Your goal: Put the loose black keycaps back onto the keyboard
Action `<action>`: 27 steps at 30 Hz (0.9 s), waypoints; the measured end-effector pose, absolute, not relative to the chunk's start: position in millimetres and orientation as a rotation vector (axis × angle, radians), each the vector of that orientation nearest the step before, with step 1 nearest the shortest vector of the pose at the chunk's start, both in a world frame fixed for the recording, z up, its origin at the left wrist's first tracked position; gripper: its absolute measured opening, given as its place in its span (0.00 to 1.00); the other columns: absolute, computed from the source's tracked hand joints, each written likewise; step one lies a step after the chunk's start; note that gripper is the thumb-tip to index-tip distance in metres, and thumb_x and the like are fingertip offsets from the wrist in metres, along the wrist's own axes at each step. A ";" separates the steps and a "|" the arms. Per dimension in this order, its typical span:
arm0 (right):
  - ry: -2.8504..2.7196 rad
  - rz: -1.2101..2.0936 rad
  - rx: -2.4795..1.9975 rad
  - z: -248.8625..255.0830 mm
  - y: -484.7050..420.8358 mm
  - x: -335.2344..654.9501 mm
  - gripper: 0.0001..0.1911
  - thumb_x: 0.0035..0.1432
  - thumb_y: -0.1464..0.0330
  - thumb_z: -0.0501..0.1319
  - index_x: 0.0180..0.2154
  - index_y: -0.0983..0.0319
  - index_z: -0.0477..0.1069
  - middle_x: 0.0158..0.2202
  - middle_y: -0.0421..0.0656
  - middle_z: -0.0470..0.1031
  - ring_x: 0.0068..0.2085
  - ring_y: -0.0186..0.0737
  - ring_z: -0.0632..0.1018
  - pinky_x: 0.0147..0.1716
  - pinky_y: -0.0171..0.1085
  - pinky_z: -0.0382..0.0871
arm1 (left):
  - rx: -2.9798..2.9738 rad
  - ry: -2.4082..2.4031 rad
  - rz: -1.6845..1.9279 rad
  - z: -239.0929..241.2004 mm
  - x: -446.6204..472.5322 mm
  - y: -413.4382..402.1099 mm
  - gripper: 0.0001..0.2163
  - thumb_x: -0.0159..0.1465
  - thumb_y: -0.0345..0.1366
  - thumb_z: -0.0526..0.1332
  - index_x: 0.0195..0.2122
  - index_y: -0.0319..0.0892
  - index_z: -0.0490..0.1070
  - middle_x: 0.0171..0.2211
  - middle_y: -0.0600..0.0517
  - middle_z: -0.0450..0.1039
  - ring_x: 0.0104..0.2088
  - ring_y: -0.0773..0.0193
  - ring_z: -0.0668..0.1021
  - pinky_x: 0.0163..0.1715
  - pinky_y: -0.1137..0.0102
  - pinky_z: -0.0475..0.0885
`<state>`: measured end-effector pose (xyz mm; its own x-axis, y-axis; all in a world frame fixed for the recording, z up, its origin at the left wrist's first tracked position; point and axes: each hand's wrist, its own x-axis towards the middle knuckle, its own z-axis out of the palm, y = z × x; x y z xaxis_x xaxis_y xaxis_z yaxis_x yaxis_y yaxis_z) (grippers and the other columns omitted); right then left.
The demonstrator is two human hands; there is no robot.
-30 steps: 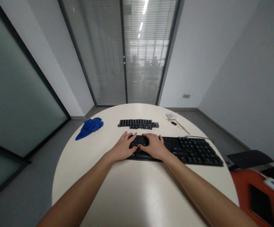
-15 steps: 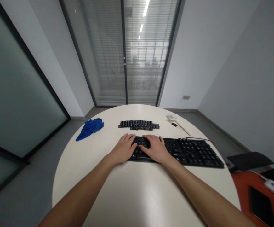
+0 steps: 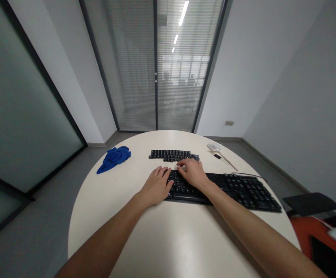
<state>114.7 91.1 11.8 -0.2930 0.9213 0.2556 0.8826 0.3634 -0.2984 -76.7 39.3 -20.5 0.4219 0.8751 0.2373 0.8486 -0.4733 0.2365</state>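
Observation:
A black keyboard (image 3: 237,188) lies across the round white table (image 3: 168,239). My left hand (image 3: 155,187) rests flat on the keyboard's left end, fingers spread. My right hand (image 3: 193,172) reaches over the keyboard's far edge, fingertips at the table just short of a row of loose black keycaps (image 3: 172,155). Its fingers are curled downward; I cannot make out anything in them.
A crumpled blue cloth (image 3: 113,158) lies at the table's far left. Small tools and a white packet (image 3: 218,151) sit at the far right. The keyboard's cable (image 3: 250,174) runs off to the right. An orange seat (image 3: 324,243) with a phone stands right of the table.
My right hand has lifted off the keyboard's left end and moved forward toward the loose keycaps. My left hand stays on the keyboard. The view has shifted slightly.

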 end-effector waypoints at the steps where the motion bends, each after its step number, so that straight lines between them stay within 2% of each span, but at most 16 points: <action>1: -2.294 0.085 -1.541 13.5 97.8 111.0 0.10 0.65 0.66 0.60 0.44 0.57 0.78 0.46 0.45 0.81 0.51 0.49 0.75 0.51 0.47 0.60 | 2.584 1.568 0.514 -19.9 -76.5 38.7 0.24 0.74 0.43 0.46 0.66 0.35 0.59 0.66 0.39 0.61 0.67 0.47 0.62 0.67 0.52 0.55; 10: -2.531 -0.248 -1.330 10.7 137.9 74.4 0.11 0.64 0.67 0.61 0.47 0.60 0.77 0.48 0.50 0.77 0.53 0.52 0.69 0.52 0.48 0.56 | 2.601 1.581 0.500 -11.5 -74.1 35.4 0.23 0.74 0.42 0.48 0.64 0.35 0.62 0.64 0.40 0.64 0.65 0.48 0.65 0.67 0.52 0.56; 18: -2.580 -0.237 -1.294 11.1 145.4 68.3 0.10 0.64 0.68 0.61 0.45 0.61 0.78 0.48 0.52 0.76 0.54 0.55 0.69 0.52 0.49 0.57 | 2.562 1.548 0.524 -9.0 -74.1 34.5 0.22 0.73 0.41 0.49 0.64 0.37 0.62 0.63 0.41 0.65 0.65 0.48 0.64 0.68 0.52 0.55; 27: -2.481 -0.172 -1.283 16.6 129.7 79.7 0.12 0.69 0.66 0.56 0.49 0.61 0.75 0.50 0.50 0.77 0.53 0.51 0.70 0.51 0.47 0.57 | 2.578 1.545 0.503 -9.7 -74.8 35.8 0.22 0.73 0.41 0.49 0.64 0.35 0.62 0.63 0.40 0.65 0.64 0.49 0.65 0.68 0.55 0.55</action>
